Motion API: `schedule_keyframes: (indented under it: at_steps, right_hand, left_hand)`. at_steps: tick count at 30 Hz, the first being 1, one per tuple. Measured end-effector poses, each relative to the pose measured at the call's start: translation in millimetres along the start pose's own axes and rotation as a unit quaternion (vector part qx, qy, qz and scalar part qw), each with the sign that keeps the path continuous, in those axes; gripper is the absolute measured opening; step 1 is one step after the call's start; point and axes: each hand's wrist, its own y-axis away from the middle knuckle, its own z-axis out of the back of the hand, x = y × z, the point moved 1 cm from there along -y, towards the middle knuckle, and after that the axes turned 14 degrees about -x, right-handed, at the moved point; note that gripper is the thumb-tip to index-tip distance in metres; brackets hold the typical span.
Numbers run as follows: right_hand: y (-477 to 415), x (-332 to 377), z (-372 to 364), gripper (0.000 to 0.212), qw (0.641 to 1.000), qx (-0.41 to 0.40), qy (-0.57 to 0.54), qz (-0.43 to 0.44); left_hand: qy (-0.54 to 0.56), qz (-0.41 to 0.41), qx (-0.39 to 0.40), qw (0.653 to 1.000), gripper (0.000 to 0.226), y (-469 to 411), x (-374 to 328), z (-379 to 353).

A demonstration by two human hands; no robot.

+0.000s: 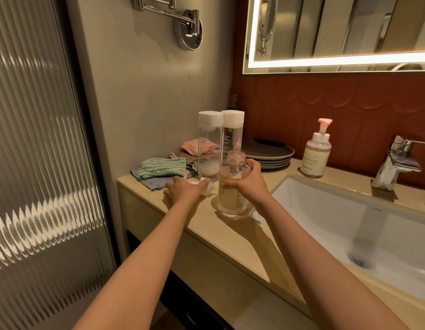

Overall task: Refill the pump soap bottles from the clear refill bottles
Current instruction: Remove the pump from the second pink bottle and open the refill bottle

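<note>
An uncapped soap bottle (231,194) with a threaded neck stands on the beige counter (230,236), and my right hand (250,183) grips its side. My left hand (186,189) rests on the counter just left of it, closed on the removed pink-and-white pump head (206,185). Behind them stand two tall clear refill bottles with white caps, one on the left (209,144) with a little white liquid at its bottom, one on the right (232,136). A second pump soap bottle (316,151), pump in place, stands by the sink.
Folded cloths (162,169) lie at the counter's back left. A stack of grey plates (268,153) sits behind the bottles. The white sink basin (363,225) and chrome tap (394,160) are at right. A ribbed glass door (40,163) stands at left.
</note>
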Motion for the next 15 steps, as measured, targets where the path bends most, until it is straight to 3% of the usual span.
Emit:
schedule_keyframes:
  at_steps: [7, 15]
  right_hand:
    - [-5, 8, 5, 0.094, 0.997, 0.032, -0.071, -0.001]
    - [-49, 22, 18, 0.071, 0.995, -0.035, -0.090, -0.032]
  left_hand:
    - [-0.081, -0.110, -0.053, 0.989, 0.085, 2, -10, 10]
    - [-0.136, -0.196, -0.097, 0.966, 0.068, -10, -15, 18]
